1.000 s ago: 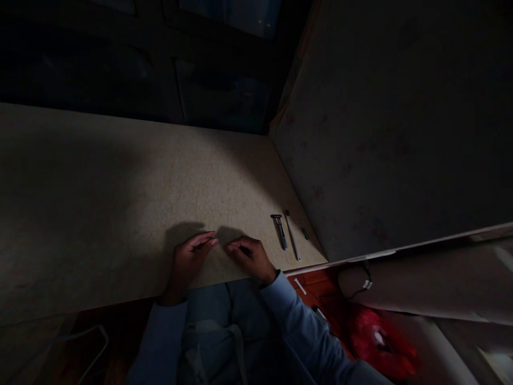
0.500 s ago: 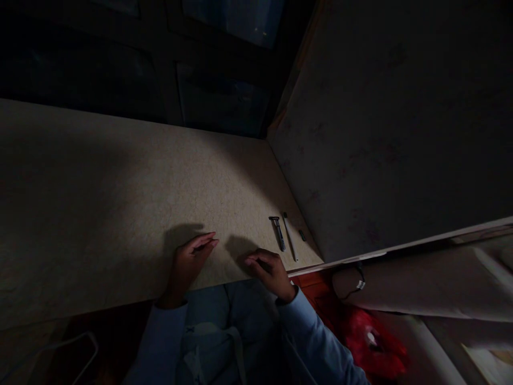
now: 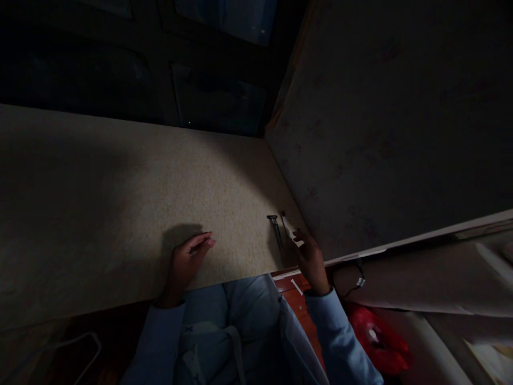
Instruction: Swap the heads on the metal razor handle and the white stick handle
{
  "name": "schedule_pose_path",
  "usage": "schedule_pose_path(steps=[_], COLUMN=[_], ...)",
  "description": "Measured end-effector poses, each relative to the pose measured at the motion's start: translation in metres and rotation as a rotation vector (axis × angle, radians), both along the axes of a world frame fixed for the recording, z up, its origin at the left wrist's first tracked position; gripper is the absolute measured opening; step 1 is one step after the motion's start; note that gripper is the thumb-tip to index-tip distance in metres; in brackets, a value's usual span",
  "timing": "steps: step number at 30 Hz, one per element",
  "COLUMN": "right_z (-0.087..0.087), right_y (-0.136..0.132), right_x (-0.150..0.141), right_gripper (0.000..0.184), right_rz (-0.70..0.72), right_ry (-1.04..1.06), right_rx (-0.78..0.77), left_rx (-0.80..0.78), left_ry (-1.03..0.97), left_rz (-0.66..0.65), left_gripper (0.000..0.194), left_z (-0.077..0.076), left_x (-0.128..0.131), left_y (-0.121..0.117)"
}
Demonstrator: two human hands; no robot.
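Dim light falls across a pale tabletop (image 3: 180, 171), bounded on the right by a dark patterned wall (image 3: 380, 133), as a person in blue sleeves (image 3: 340, 331) works at its near edge. Two hands stand well apart: the right hand (image 3: 308, 256) reaches over the corner, its index finger and thumb parted; the left hand (image 3: 191, 259) is curled, fingertips close, any hold impossible to tell. Near the right hand lie a toothbrush (image 3: 285, 224), its lower end obscured, and a razor (image 3: 276, 227) just beside it. Judging by how they lie, little looks done: neither appears lifted, and both remain on the tabletop.
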State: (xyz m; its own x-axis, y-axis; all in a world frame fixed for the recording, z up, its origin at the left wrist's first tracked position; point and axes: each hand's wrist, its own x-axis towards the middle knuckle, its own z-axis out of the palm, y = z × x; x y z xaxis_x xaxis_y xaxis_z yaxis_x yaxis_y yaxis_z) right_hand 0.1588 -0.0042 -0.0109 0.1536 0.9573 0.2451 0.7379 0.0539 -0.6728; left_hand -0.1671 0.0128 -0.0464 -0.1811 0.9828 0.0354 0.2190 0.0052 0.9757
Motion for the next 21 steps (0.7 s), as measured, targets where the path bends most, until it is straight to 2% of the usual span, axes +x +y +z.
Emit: schedule_pose_path(steps=[5,10,16,21], right_z=[-0.010,-0.007,-0.001,0.000], right_y=[0.006,0.010,0.009,0.004], right_x=[0.011,0.008,0.004,0.005], right_gripper=[0.031,0.031,0.035,0.046], right_rz=[-0.029,-0.010,-0.017,-0.032], right_ry=[-0.157,-0.213,-0.179,-0.071], right_rx=[-0.069,-0.176,-0.175,-0.161], left_rx=[-0.011,-0.035,-0.024,-0.019], left_ry=[-0.022,-0.053,-0.033,-0.020], left_rz=[-0.008,-0.002,-0.009,-0.017], left_gripper=[0.045,0.047,0.044,0.042], left_z=[0.000,-0.002,0.001,0.003], left_x=[0.000,0.001,0.001,0.001], left_y=[0.000,0.001,-0.001,-0.001])
